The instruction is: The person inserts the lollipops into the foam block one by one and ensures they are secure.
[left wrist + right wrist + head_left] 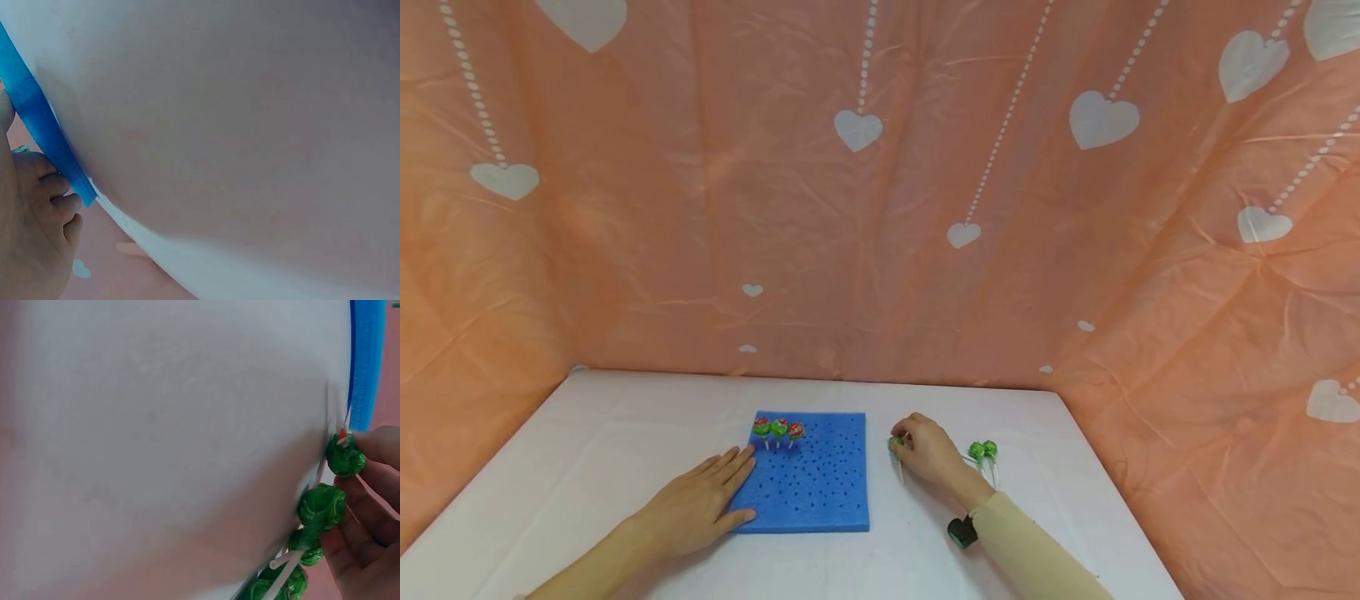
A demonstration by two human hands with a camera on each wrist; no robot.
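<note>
My left hand lies flat with straight fingers on the left edge of a blue foam board dotted with small holes. Three lollipops in red and green wrappers stand upright on their white sticks in the board's far left part. To the right of the board, my right hand pinches a green-wrapped lollipop by its head, its stick pointing down toward the table. In the left wrist view the left fingers rest along the board's side.
More green lollipops lie on the white table, just right of my right hand. In the right wrist view several of them, one nearest, cluster below the held one. An orange curtain with white hearts hangs behind the table.
</note>
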